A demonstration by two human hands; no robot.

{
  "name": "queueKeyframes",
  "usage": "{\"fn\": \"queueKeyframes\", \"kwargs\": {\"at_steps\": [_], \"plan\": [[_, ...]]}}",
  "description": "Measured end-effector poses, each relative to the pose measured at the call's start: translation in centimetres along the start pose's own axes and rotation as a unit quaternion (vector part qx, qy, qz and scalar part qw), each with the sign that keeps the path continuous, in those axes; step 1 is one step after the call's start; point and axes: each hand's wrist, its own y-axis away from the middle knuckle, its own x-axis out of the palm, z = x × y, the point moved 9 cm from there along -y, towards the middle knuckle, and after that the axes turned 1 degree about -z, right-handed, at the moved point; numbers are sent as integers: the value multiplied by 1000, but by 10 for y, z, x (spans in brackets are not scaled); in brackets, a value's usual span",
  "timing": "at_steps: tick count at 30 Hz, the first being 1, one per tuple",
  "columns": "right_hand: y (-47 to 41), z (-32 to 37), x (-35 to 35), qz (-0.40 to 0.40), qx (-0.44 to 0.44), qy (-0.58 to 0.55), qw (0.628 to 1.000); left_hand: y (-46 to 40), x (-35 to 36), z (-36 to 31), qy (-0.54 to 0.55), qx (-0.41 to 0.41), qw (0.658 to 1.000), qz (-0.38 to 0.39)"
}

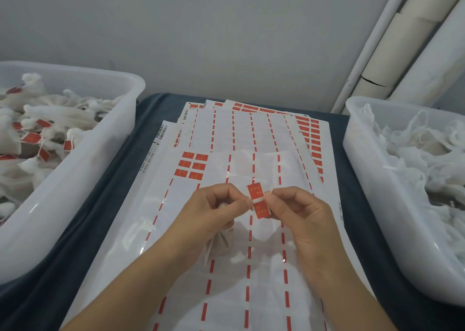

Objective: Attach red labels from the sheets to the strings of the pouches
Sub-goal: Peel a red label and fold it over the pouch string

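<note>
I am pinching a white string (259,200) between my left hand (214,210) and my right hand (299,212), and a red label (258,201) is lying across it between my fingertips, just above the label sheets (226,267) that are covering the counter (151,109) beneath both hands. My left hand is also cradling a white pouch (219,245), which is hanging below its palm. A bin of labelled pouches (75,179) is sitting well off to my left hand's side, and a bin of plain pouches (372,205) is sitting off beyond my right hand.

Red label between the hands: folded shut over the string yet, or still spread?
Spread. The red label shows both red halves flat, the string crossing its white middle strip.
</note>
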Motion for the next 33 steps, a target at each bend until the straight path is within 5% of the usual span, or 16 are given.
{"fn": "queueKeyframes", "kwargs": {"at_steps": [11, 13, 16, 18, 23, 26, 29, 31, 33], "plan": [[-2, -6, -12, -67, 2, -6, 998, 6, -7, -27, -248, 143, 951, -114], [-2, -5, -9, -62, 4, -8, 998, 15, -3, -42, -297, 242, 914, -135], [0, 2, -5, -45, -10, 1, 999, 36, 11, -56, -396, 393, 814, -159], [3, 11, -3, -40, -38, 21, 998, 42, 14, -56, -396, 424, 798, -165], [13, 29, -7, -89, -138, 161, 973, 43, 10, -55, -357, 425, 813, -177], [23, 50, -1, -109, -244, 260, 928, 40, 13, -52, -334, 417, 830, -161], [36, 68, 3, -125, -343, 294, 883, 34, 7, -47, -241, 347, 895, -142], [36, 69, -8, -147, -324, 227, 906, 25, -3, -36, -119, 242, 953, -135], [27, 55, -17, -150, -215, 110, 959, 18, -10, -20, 6, 134, 982, -131]]}}
